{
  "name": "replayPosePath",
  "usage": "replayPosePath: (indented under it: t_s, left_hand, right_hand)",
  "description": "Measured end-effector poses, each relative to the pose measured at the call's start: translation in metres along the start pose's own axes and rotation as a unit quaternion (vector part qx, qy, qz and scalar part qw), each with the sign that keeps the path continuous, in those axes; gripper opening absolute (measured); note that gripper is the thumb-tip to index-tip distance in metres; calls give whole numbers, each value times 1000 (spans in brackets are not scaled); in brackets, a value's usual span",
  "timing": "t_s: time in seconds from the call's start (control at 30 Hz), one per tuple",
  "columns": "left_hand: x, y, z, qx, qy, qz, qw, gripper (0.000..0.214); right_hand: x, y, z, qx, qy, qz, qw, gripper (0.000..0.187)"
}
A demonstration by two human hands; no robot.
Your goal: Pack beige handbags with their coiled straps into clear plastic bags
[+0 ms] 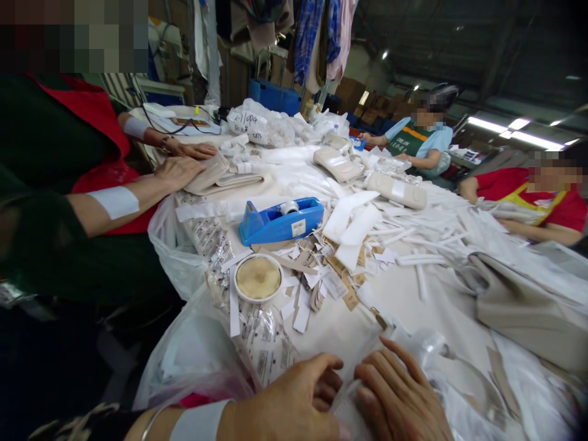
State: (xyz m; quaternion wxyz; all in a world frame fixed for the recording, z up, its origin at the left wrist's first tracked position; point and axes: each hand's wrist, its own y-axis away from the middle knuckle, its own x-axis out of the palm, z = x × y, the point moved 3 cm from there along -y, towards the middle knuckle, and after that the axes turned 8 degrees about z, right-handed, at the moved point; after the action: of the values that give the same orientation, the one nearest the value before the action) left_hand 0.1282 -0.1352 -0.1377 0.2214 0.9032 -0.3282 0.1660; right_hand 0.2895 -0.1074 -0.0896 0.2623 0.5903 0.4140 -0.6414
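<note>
My left hand [294, 398] lies at the bottom edge, its fingers curled onto a clear plastic bag [432, 355] on the cloth-covered table [404, 300]. My right hand [395, 398] rests beside it, fingers bent and pressing the same bag, which seems to hold folded white material. A white band wraps my left wrist. Just beyond my hands lie packets of printed labels [269, 352] and a round white dish with a yellowish sponge [258, 278].
A blue tape dispenser [280, 222] stands mid-table amid scattered white strips and brown tags [340, 269]. A person in red and green on the left presses folded beige cloth [215, 174]. Two more people sit at the far right. Beige fabric [528, 312] lies right.
</note>
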Motion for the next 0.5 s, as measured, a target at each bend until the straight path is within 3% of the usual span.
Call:
replayPosePath:
  t_s: [0.13,0.33,0.5]
  left_hand:
    - [5,-26,8,45,99,84,990,58]
    - [4,-36,3,128,26,76,989,50]
    - [2,-35,7,121,18,78,989,46]
  right_hand:
    - [0,3,-2,-3,1,7,1000,14]
    - [5,2,-5,35,32,-5,999,26]
    - [17,1,-6,53,35,9,998,24]
